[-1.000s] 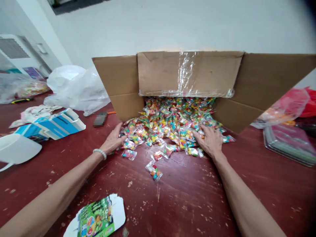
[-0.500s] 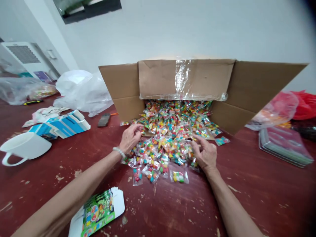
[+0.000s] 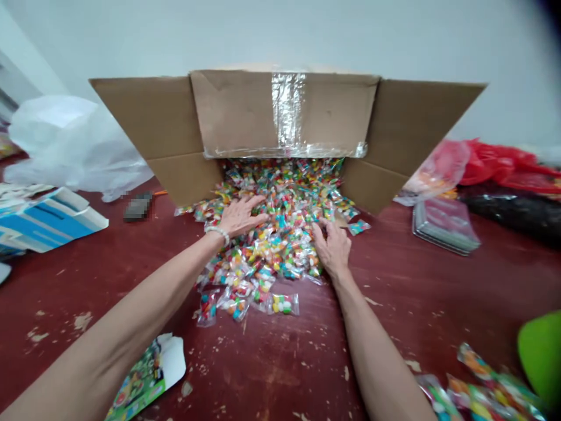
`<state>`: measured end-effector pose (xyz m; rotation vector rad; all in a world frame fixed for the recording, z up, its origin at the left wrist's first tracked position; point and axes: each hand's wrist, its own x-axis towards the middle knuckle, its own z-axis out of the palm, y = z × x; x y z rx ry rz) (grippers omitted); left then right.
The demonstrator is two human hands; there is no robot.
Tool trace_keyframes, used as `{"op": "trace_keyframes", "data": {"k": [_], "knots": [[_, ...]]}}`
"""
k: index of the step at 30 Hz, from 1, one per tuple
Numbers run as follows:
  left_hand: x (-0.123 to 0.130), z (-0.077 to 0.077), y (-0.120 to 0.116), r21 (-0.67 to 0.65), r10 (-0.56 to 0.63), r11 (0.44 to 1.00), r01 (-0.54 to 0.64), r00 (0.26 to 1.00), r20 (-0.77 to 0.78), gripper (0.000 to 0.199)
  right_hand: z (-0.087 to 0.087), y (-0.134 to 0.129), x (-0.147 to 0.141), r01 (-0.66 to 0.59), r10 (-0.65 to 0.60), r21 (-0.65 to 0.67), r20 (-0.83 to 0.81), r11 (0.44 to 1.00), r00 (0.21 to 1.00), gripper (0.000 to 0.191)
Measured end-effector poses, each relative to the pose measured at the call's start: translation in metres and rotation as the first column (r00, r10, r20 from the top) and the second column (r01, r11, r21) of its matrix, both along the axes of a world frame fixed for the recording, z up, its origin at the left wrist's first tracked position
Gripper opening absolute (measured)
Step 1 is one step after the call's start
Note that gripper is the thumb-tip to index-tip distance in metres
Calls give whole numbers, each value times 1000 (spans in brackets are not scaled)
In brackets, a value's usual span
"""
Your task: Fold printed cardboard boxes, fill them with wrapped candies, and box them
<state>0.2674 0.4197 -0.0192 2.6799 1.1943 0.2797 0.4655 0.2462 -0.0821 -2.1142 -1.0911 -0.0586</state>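
A heap of small clear candy packets (image 3: 258,257), filled with multicoloured candies, spills from a cardboard box (image 3: 236,114) lying on its side with its flaps spread. My left hand (image 3: 240,217), a bead bracelet at its wrist, lies palm down over the left of the heap, fingers spread. At the heap's right edge, my right hand (image 3: 333,247) touches the packets with its fingers bent and apart. Neither hand visibly grips a packet. One loose packet (image 3: 283,304) lies at the near edge of the heap.
A green printed carton (image 3: 144,374) lies by my left forearm. To the left are a blue-and-white box (image 3: 52,219) and white plastic bags (image 3: 79,146). Plastic cases (image 3: 445,228), a red bag (image 3: 504,166), more candy packets (image 3: 482,397) and a lime-green object (image 3: 541,354) are at right.
The view has swung to the right, bringing in packets and a green object at lower right. My left hand has moved onto the heap and spread its fingers. My right hand stays at the heap's right side.
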Motion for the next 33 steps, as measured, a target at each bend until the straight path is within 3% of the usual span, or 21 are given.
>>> {"op": "trace_keyframes", "data": {"k": [4,6,10,12,15,18,22,25,27,30,33], "knots": [[-4,-4,-29,15,-95,995,95,995,-35,61,1,-2,1,-22,24,22,-83,1000,996,37],[-5,-3,-42,8,-141,990,141,989,-44,60,1,-5,3,8,4,105,-112,994,994,36],[-8,2,-61,-60,-244,969,241,969,-35,58,1,-6,5,283,-257,274,-129,919,958,46],[-12,6,-70,-87,-263,962,259,964,-32,58,1,-4,5,380,-357,215,-140,900,924,54],[-29,16,-85,-44,-247,968,247,969,-3,61,2,0,9,406,-403,6,-102,914,909,67],[-67,30,-100,33,-227,974,225,972,54,65,4,-1,19,407,-416,-171,-18,897,909,65],[-155,44,-129,-5,-66,998,67,990,124,62,7,-10,30,299,-310,-215,-17,930,951,43],[-222,37,-165,-74,115,991,-108,988,98,59,7,-21,31,289,-301,-211,-26,934,953,44],[-253,25,-191,-126,148,981,-147,989,5,60,5,-30,28,307,-320,-193,-40,932,947,40],[-273,10,-220,-150,137,976,-157,981,-137,66,2,-48,24,315,-327,-133,-77,940,942,38],[-273,6,-230,-103,152,978,-180,961,-232,70,1,-71,16,246,-247,-17,-105,969,963,43]]}}
